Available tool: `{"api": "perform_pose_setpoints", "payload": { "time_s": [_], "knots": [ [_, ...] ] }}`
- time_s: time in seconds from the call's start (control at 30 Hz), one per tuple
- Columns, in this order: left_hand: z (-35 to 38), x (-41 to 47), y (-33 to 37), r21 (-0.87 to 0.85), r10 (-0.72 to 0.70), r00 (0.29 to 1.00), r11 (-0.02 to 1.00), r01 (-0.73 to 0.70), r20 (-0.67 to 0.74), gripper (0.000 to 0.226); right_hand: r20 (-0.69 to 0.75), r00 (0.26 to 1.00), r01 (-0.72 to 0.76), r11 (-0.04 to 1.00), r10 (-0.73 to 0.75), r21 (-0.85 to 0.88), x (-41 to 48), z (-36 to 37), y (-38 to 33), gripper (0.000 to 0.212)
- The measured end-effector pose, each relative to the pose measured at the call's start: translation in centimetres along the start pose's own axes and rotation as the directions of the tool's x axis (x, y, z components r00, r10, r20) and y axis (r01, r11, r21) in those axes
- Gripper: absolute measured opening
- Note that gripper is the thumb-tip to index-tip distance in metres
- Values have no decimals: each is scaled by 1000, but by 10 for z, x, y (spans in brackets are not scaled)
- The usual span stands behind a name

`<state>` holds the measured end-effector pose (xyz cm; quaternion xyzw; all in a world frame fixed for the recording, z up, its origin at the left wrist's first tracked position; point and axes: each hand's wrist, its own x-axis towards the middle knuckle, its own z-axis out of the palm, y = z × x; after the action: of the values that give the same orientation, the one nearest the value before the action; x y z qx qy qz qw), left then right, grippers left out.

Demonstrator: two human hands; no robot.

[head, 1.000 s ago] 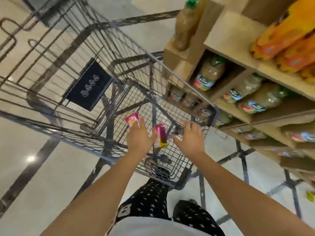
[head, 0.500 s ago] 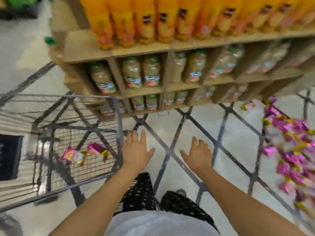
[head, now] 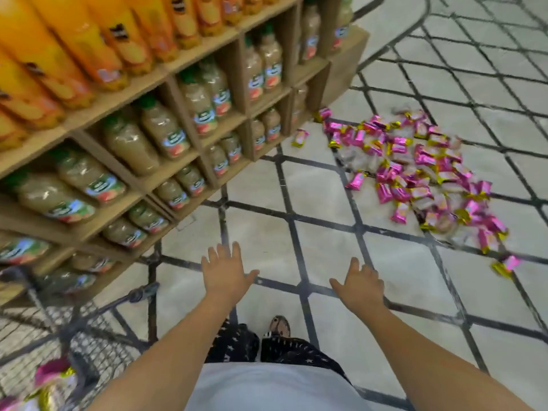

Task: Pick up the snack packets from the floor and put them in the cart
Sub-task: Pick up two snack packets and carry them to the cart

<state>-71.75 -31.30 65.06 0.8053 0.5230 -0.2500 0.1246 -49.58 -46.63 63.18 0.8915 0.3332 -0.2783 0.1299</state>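
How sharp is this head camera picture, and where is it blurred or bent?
Head view: wide-angle bend curves the shelf and floor lines; motion blur smears the orange bottles at upper left and the cart at lower left; the snack packets are soft but distinguishable; the left hand and right hand are fairly clear; lighting is even, without harsh glare.

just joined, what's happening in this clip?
A person is clearing spilled snack packets off a shop floor into a wire cart. At this moment both the left hand and right hand are open and empty, held out over the tiles. A few packets lie in the cart at lower left; the big pile is on the floor ahead to the right, beside the juice shelves.
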Motion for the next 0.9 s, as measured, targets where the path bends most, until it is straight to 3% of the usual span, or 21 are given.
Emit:
{"api": "perform_pose_setpoints", "payload": {
  "time_s": [0.27, 0.53, 0.67, 0.9],
  "knots": [
    [-39, 65, 85, 123, 147, 989, 981, -147, 7, 90, 78, 966, -260, 938, 248, 229, 40, -9, 63, 80],
    [-100, 191, 170, 167, 250, 968, 954, -247, 6, 91, 145, 889, -456, 812, 434, 364, 144, -78, 112, 80],
    [-136, 251, 216, 225, 316, 948, 922, -316, 36, 90, 192, 853, -518, 740, 486, 430, 192, -112, 122, 75],
    [-193, 329, 306, 296, 309, 947, 899, -322, 90, 95, 260, 795, -586, 585, 548, 560, 250, -155, 154, 76]
  ]
}}
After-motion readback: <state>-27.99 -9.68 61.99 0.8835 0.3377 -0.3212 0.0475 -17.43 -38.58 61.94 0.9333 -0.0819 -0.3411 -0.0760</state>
